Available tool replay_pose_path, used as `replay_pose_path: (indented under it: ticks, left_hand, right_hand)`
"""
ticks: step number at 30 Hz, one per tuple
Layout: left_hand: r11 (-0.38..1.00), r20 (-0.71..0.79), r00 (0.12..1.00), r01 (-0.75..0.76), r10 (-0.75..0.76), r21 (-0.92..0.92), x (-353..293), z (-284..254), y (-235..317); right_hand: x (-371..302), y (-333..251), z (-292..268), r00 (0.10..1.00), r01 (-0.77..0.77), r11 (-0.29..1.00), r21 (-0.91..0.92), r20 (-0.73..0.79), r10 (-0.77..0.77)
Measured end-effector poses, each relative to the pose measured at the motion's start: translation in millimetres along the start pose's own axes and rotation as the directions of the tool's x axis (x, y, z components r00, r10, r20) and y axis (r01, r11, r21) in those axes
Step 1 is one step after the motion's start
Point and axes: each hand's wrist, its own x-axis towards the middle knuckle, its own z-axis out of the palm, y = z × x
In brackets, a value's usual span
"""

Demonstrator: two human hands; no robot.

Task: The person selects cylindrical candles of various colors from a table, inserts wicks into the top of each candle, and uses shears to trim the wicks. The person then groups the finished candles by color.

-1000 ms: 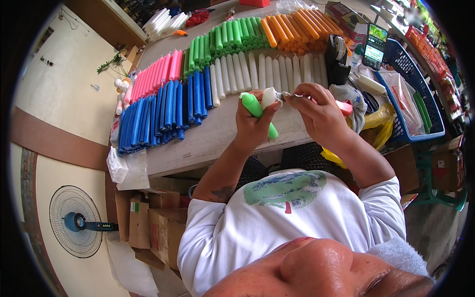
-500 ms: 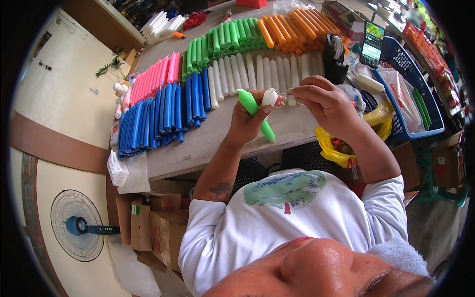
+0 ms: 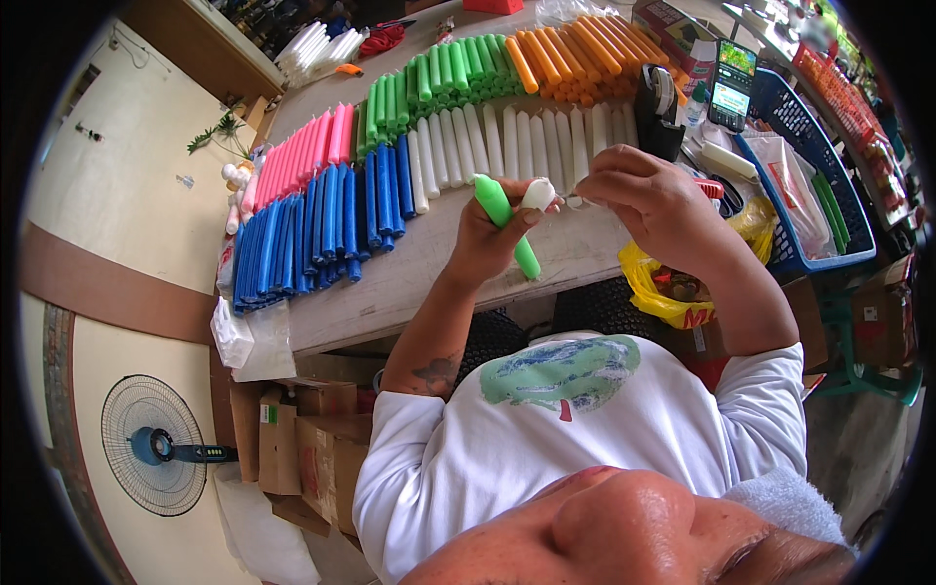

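Observation:
My left hand [image 3: 483, 234] is closed around a bright green candle [image 3: 494, 202], which tilts with its wick end up to the left and its lower end sticking out below the palm. The same hand also holds a white piece [image 3: 538, 194] that looks like a candle end, its rounded face turned up; the rest of it is hidden. To the right, my right hand [image 3: 648, 200] has its fingers drawn together near the white piece. What they pinch, if anything, is too small to make out. Beyond both hands lies a row of white candles [image 3: 468, 146].
Blue candles [image 3: 322, 219], pink candles [image 3: 302, 151], green candles [image 3: 444, 73] and orange candles [image 3: 575, 54] lie stacked across the table [image 3: 390, 292]. At right are a black tape dispenser [image 3: 660, 112], a phone [image 3: 731, 86], a blue basket [image 3: 834, 261] and a yellow bag [image 3: 648, 292].
My right hand has shifted slightly to the right and turned. The white piece and the green candle's top have moved a little to the right in my left hand.

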Motion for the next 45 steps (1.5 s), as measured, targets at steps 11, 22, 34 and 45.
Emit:
replay_pose_path:
  ticks: [11,22,34,45]
  left_hand:
    - [1.0,-0.01,1.0,0.009,-0.009,-0.002,-1,2,0]
    - [0.999,0.053,0.998,-0.012,0.014,-0.035,1,-3,-4]
    - [1.0,0.03,1.0,-0.005,0.005,-0.005,1,2,1]
    - [0.999,-0.001,1.0,0.011,-0.011,-0.034,0,-1,-1]
  right_hand:
    - [-4,-6,6,0.998,-0.064,0.998,0.005,-0.028,0.064]
    - [-1,-5,2,1.0,0.0,0.998,-0.062,-0.027,-0.002]
    - [2,-9,-2,0.999,-0.034,0.998,-0.047,0.012,0.035]
    - [-1,-8,-2,0.996,-0.047,0.999,-0.01,0.072,0.047]
